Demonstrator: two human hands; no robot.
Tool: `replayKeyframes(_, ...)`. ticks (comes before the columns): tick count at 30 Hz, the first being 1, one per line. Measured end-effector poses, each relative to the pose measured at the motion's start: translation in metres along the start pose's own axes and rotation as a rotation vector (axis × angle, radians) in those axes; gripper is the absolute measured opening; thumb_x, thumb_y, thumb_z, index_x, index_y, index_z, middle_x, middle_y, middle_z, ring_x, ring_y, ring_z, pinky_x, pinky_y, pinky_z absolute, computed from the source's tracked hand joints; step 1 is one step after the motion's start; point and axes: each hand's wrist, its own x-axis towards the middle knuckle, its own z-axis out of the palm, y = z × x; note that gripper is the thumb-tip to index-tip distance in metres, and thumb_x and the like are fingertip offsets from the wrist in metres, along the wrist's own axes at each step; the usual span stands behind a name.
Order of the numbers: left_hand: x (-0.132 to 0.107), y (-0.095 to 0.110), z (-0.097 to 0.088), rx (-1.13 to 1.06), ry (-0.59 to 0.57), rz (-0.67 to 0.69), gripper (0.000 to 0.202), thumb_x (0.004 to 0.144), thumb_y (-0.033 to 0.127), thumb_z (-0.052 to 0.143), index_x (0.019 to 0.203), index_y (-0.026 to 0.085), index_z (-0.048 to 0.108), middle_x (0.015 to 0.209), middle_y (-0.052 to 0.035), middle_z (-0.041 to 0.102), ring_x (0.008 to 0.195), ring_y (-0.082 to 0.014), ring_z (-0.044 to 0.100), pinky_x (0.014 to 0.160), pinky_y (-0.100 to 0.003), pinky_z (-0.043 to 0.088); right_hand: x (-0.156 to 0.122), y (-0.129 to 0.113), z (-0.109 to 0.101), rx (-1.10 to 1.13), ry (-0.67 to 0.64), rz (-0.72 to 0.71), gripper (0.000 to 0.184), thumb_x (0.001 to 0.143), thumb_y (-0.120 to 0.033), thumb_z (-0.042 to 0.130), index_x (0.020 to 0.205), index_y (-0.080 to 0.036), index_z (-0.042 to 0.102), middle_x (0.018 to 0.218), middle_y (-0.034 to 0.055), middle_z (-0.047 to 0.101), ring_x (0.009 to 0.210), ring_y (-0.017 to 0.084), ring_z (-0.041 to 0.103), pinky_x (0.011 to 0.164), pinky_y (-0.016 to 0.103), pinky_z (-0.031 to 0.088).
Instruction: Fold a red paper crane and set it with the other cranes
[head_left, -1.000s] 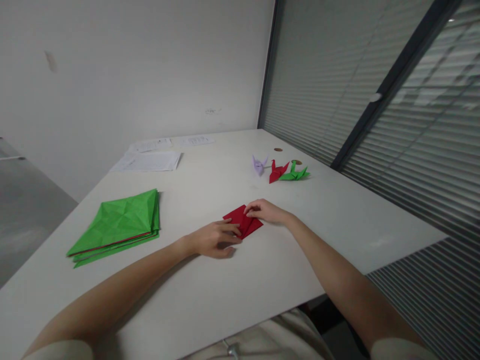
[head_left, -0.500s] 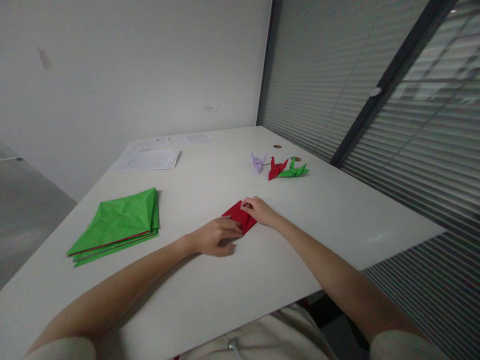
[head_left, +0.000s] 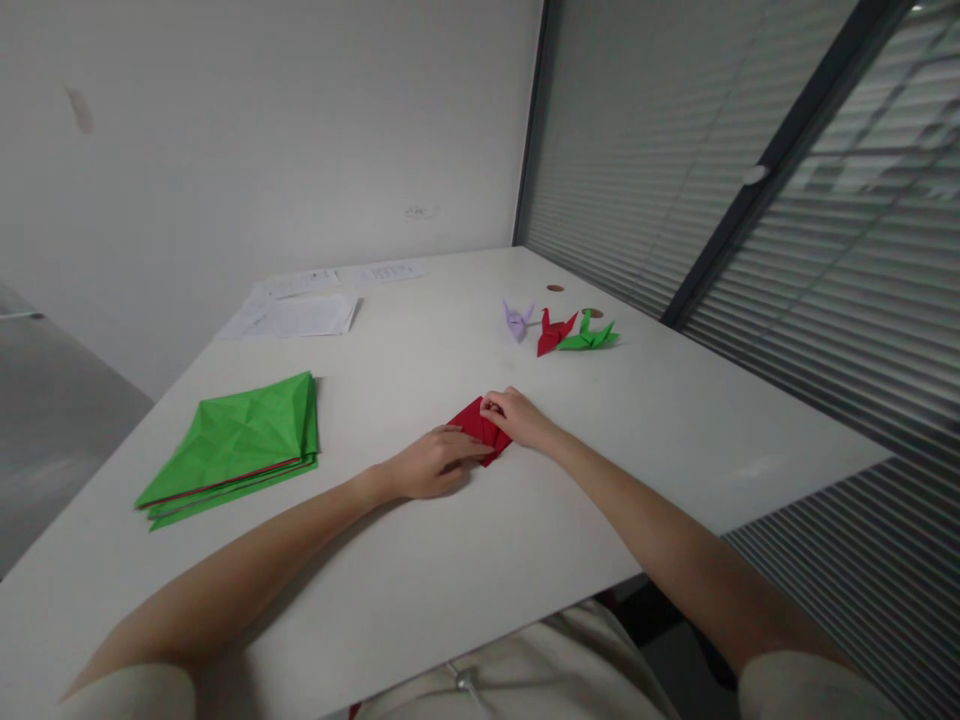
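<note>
Near the middle of the white desk [head_left: 525, 540], a red folded paper [head_left: 474, 422] lies flat, a small creased piece partly covered by both hands. The left hand [head_left: 429, 466] rests on its near left corner, palm down and fingers stretched out, pressing the paper against the desk rather than gripping it. The right hand [head_left: 519, 419] comes in from the right, its fingers curled and their tips pinched on the paper's far edge, so it is grasping the fold there. The two hands are close together, almost touching over the red piece. Well to the left, a stack of green paper [head_left: 240, 440] sits on the desk, crumpled with crease lines, with a thin red sheet showing along its lower edge. Farther back on the right, three small folded figures stand in a row just beside one another: a lilac figure [head_left: 516, 321], a red figure [head_left: 553, 333] and a green figure [head_left: 590, 340]. At the far left end of the desk lie some white printed sheets [head_left: 304, 314]. Window blinds [head_left: 750, 200] run along the right side.
</note>
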Motion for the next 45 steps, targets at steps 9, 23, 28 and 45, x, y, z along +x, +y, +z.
replayKeyframes(9,0.002,0.006,0.003,0.080,-0.001,0.070,0.032,0.089,0.016,0.043,0.112,0.019,0.066,0.110,-0.0118,0.061,0.106,-0.0226,0.057,0.096,-0.036,0.044,0.000,0.001,0.001,-0.010,0.004,-0.021,0.009,0.086,-0.017,0.057,0.086,-0.018,0.066,0.074,0.0046,0.066,0.079,0.019,0.051,0.075,0.030,0.040)
replayKeyframes(23,0.002,0.001,0.005,0.123,0.000,0.118,0.033,0.088,0.013,0.045,0.114,0.017,0.064,0.111,-0.0118,0.063,0.108,-0.0220,0.058,0.096,-0.034,0.045,0.001,0.006,0.007,0.055,0.083,-0.008,0.002,0.083,-0.018,0.063,0.084,-0.019,0.062,0.070,0.0012,0.062,0.076,0.017,0.051,0.075,0.029,0.039)
replayKeyframes(28,0.001,0.000,0.006,0.114,0.004,0.120,0.034,0.085,0.011,0.046,0.113,0.016,0.064,0.112,-0.0115,0.065,0.111,-0.0228,0.058,0.098,-0.035,0.044,0.000,0.003,0.006,0.013,0.079,-0.021,0.002,0.083,-0.016,0.062,0.083,-0.018,0.062,0.069,0.0013,0.062,0.073,0.017,0.050,0.075,0.029,0.038)
replayKeyframes(45,0.005,-0.007,0.003,-0.043,0.026,0.035,0.040,0.085,0.004,0.044,0.118,0.018,0.062,0.106,-0.0085,0.068,0.100,-0.0186,0.062,0.092,-0.031,0.044,0.002,0.000,0.004,0.029,0.060,-0.030,0.005,0.082,-0.015,0.061,0.078,-0.018,0.061,0.067,0.0000,0.061,0.068,0.015,0.050,0.074,0.029,0.038)
